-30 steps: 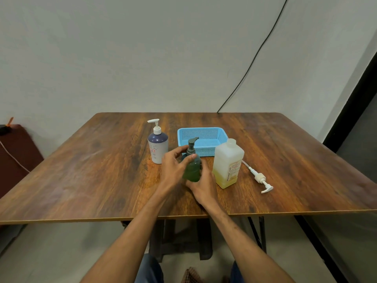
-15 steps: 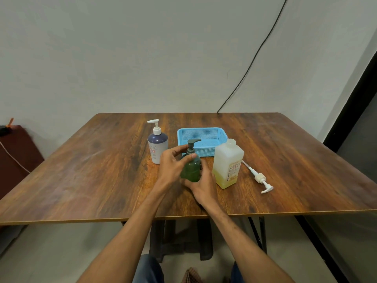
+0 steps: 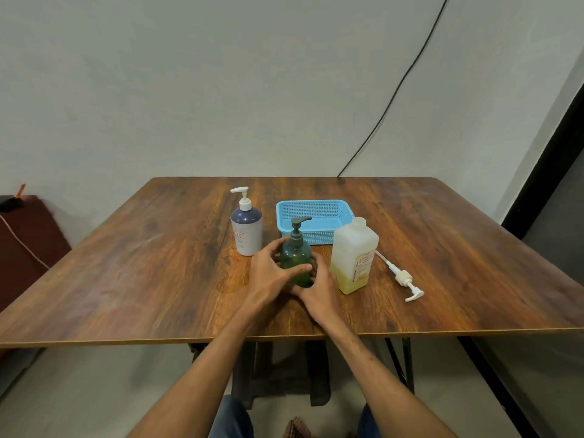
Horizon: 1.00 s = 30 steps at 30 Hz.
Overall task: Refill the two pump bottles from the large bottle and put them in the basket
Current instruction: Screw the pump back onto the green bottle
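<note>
The green pump bottle (image 3: 295, 262) is clasped by both hands: the left hand (image 3: 271, 276) is wrapped round its body, having dropped from the pump collar within the last second, and the right hand (image 3: 322, 290) cups its base. It stands near the table's (image 3: 126, 273) front edge; its pump is still fitted, so unscrewing seems unfinished. Beside it stands the large bottle (image 3: 354, 256), uncapped; behind, the basket (image 3: 313, 221) is empty.

Both hands close around the green pump bottle (image 3: 296, 257), which stands upright on the wooden table (image 3: 126, 273): the left hand (image 3: 272, 277) wraps its left side, the right hand (image 3: 320, 290) cups its base. Just right of the right hand stands the large bottle (image 3: 354, 256), uncapped, with its loose white pump (image 3: 403, 279) lying further right. Beyond the hands sits the blue basket (image 3: 316, 221); beyond the left hand stands the white pump bottle (image 3: 246, 227).
</note>
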Motion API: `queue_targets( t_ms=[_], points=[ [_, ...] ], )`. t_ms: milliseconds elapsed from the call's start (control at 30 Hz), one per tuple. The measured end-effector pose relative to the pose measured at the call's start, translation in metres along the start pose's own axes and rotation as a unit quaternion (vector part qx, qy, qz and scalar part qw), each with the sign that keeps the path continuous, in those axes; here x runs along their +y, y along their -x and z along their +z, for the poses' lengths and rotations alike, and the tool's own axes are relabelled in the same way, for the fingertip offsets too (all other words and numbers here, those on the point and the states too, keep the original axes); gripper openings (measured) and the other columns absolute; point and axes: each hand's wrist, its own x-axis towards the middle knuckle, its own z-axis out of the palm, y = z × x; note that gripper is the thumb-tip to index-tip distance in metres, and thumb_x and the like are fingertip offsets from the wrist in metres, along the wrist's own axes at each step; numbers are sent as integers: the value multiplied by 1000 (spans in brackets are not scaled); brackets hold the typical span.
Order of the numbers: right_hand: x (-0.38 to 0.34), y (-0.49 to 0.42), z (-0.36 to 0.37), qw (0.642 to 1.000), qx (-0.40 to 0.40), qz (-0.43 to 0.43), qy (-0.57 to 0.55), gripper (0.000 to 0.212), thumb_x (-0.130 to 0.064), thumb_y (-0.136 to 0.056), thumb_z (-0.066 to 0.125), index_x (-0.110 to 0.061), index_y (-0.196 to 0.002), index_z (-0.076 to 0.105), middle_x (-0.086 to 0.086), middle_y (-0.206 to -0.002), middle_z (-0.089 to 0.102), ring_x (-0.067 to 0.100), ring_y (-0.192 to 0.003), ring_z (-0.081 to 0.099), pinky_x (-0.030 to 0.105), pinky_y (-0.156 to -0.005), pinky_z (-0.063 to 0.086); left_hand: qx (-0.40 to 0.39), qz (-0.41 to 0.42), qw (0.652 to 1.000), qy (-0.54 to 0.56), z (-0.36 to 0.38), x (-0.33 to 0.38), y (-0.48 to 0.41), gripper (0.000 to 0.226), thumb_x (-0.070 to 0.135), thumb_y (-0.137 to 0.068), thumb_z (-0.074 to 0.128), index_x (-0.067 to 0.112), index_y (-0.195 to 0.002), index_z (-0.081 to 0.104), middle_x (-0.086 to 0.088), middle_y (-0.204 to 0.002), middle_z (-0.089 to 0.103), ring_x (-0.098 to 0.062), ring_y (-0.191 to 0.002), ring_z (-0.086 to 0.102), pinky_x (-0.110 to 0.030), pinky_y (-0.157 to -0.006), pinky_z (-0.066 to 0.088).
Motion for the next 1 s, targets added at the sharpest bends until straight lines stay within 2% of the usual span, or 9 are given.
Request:
queue_targets(
  t_ms=[133, 300, 400, 533, 600, 667, 800, 900, 1000],
  points=[
    [7, 6, -8, 1000, -19, 12, 21, 74, -27, -73, 90, -28, -135, 50, -12, -130, 60, 6, -119, 56, 30, -102, 50, 45, 7, 999, -2, -6, 2, -8, 76, 35, -65, 94, 17, -132, 63, 6, -121, 70, -7, -110, 66, -24, -92, 57],
    [9, 7, -12, 998, -36, 22, 49, 71, -29, -78, 85, -22, -140, 51, -7, -132, 61, 3, -118, 52, 22, -98, 40, 65, 39, 997, -8, -14, 28, -41, 79, 32, -65, 94, 10, -134, 61, 8, -121, 66, -9, -108, 65, -14, -85, 55],
    [10, 8, -12, 998, -38, 20, 56, 68, -30, -79, 84, -24, -139, 52, -9, -130, 61, 2, -118, 51, 23, -100, 39, 74, 37, 997, -7, -13, 42, -68, 79, 34, -64, 95, 10, -131, 63, 3, -123, 68, -13, -109, 66, -25, -92, 57],
    [12, 8, -12, 998, -35, 19, 52, 64, -30, -81, 83, -31, -137, 52, -13, -131, 59, 0, -119, 49, 20, -99, 36, 84, 29, 996, -23, -5, 44, -105, 75, 35, -62, 96, 10, -126, 67, -1, -117, 72, -16, -105, 68, -32, -92, 59],
    [15, 8, -12, 998, -37, 20, 45, 64, -31, -81, 82, -33, -138, 51, -15, -131, 58, 0, -120, 49, 24, -104, 39, 91, 19, 995, -40, 1, 40, -121, 76, 34, -61, 97, 9, -126, 67, -4, -117, 72, -18, -105, 68, -33, -92, 59],
    [18, 7, -11, 998, -38, 19, 37, 65, -33, -81, 82, -35, -138, 50, -16, -130, 58, 0, -122, 50, 30, -109, 42, 93, 9, 994, -48, 7, 36, -133, 73, 31, -61, 96, 8, -124, 67, -5, -117, 72, -19, -104, 68, -31, -90, 58],
    [23, 7, -9, 998, -50, 24, 32, 67, -35, -81, 81, -38, -139, 49, -20, -130, 58, -2, -124, 49, 30, -112, 40, 102, -8, 992, -68, 20, 26, -153, 70, 33, -63, 95, 13, -123, 66, -3, -118, 71, -17, -102, 65, -27, -85, 54],
    [29, 7, -8, 998, -53, 26, 29, 69, -36, -81, 81, -39, -141, 47, -23, -129, 57, -3, -124, 48, 30, -113, 39, 88, -25, 991, -96, 30, 17, -163, 69, 33, -67, 93, 13, -126, 65, -2, -121, 70, -10, -98, 59, -6, -70, 42],
    [32, 6, -8, 998, -57, 21, 23, 68, -37, -81, 81, -40, -141, 48, -25, -128, 56, -5, -124, 48, 29, -113, 38, 77, -42, 990, -115, 38, 4, -168, 67, 33, -69, 92, 11, -127, 66, -1, -122, 70, -7, -96, 55, -2, -57, 39]
  ],
)
